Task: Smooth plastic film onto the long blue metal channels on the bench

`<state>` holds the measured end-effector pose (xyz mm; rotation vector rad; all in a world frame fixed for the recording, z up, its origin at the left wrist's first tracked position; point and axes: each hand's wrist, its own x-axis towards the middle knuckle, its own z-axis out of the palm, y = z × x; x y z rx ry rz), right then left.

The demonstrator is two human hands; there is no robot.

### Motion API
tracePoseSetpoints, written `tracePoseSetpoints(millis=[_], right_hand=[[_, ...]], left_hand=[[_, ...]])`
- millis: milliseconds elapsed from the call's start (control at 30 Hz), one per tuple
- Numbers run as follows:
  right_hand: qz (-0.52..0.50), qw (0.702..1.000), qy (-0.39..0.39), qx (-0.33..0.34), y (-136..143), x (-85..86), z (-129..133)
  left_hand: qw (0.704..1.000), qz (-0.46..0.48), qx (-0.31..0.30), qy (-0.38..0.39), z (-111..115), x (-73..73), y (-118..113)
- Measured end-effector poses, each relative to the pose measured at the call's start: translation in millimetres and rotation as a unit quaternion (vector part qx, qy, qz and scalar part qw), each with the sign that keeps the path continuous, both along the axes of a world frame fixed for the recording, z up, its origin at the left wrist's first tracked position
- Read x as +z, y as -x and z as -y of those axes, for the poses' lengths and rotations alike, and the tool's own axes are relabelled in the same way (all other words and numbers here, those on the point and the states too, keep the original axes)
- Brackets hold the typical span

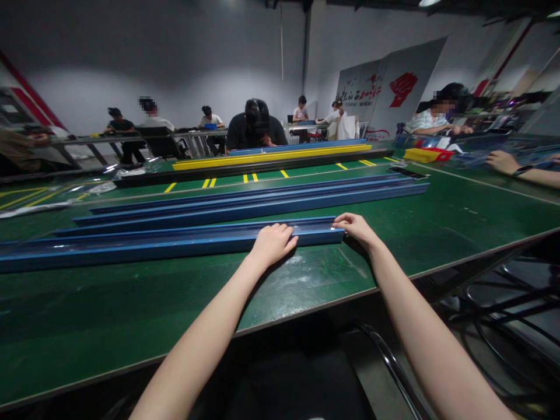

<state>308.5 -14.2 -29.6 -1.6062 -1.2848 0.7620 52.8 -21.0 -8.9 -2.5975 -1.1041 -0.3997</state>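
Observation:
A long blue channel with raised side walls lies across the table in front of me, running off the left edge of the view. My left hand is closed over its near wall, a little left of the right end. At that right end, my right hand has its fingers bent over the channel's tip, gripping it. A tiny white spot shows inside the channel beside the right fingertips; what it is I cannot make out. Behind lie more blue channels, roughly parallel to this one.
Farther back on the green table lie a yellow channel and a black one. A dark flat object rests near the blue channels' right ends. Yellow and red bins stand at right, near another person's hand. Several people sit beyond.

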Motion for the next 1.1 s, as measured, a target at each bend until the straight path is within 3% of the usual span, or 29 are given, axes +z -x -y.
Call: tracePoseSetpoints(millis=[833, 1100], right_hand=[[0.001, 1.0, -0.006, 0.009, -1, -1.9, -1], [-0.008, 1.0, -0.014, 0.012, -3, -2.8, -1]], left_hand=[[0.999, 0.011, -0.028, -0.041, -9, -7.4, 5], [0.997, 0.058, -0.048, -0.034, -10, -9.0, 5]])
